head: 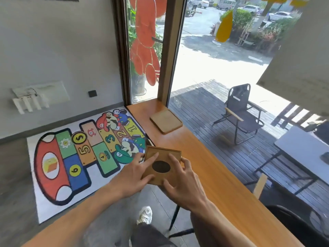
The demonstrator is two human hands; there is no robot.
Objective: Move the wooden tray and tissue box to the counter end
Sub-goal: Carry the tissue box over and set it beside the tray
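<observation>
A square wooden tissue box (162,165), with a dark oval opening in its top, is held between both hands at the near, left edge of the long wooden counter (213,166). The left hand (132,177) is set against the box's left side, its fingers spread across the top and its thumb along the near edge. The right hand (183,184) is closed around the right and near sides, with fingers curled over the top beside the oval. Whether the box is resting on the counter or is lifted just clear of it cannot be told from this angle, since its underside is hidden. The wooden tray (166,121) (a low, square one with a raised rim) lies flat farther along the counter, well apart from the box and near the end by the window frame (169,50). On the floor to the left, a colourful hopscotch mat (76,161) is spread. A folding chair (240,113) is seen on the deck outside the glass.
</observation>
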